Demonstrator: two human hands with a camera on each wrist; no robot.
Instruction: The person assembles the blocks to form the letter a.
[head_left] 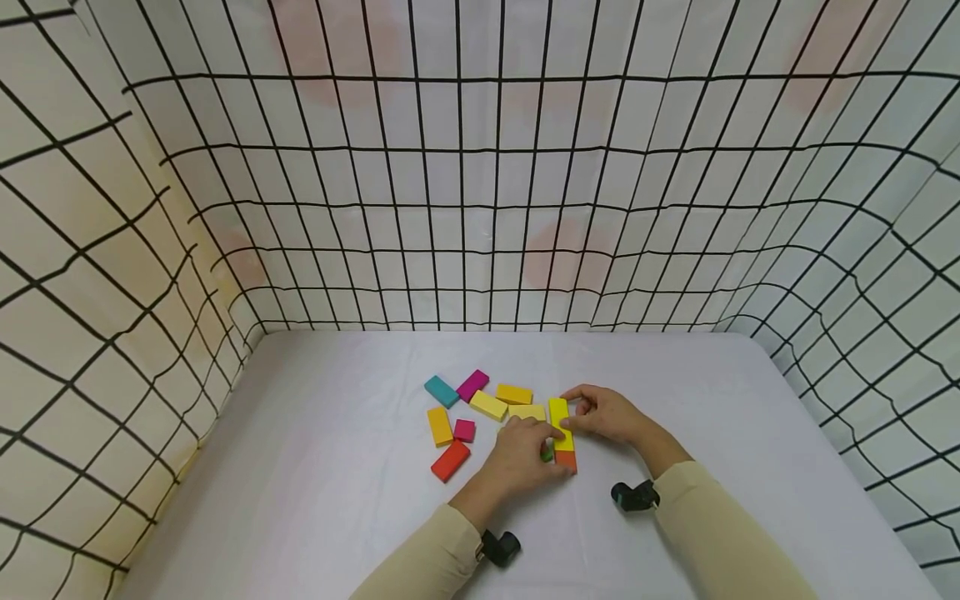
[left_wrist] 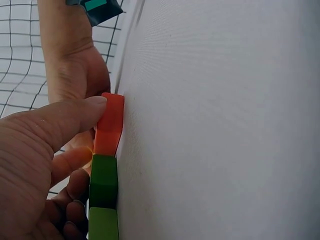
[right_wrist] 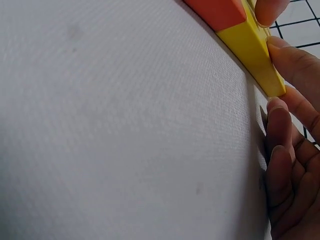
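Note:
A yellow block (head_left: 557, 410) lies end to end with an orange block (head_left: 566, 462) on the white table. My right hand (head_left: 611, 415) pinches the yellow block, index finger at its far end and thumb along its right side. From the left, my left hand (head_left: 519, 457) reaches over the row. Its thumb presses the orange block (left_wrist: 110, 122) at the near end, and its index fingertip touches the yellow one. Beside the orange block, the left wrist view shows a dark green block (left_wrist: 103, 180) and a lighter green block (left_wrist: 103, 225). My left hand mostly hides these greens from above.
Left of the hands lie loose blocks: teal (head_left: 442, 392), purple (head_left: 473, 385), amber (head_left: 440, 427), magenta (head_left: 464, 430), red (head_left: 451, 461) and several yellow ones, including one at the back (head_left: 514, 394). Black wire mesh (head_left: 495, 208) stands behind and along both sides of the table.

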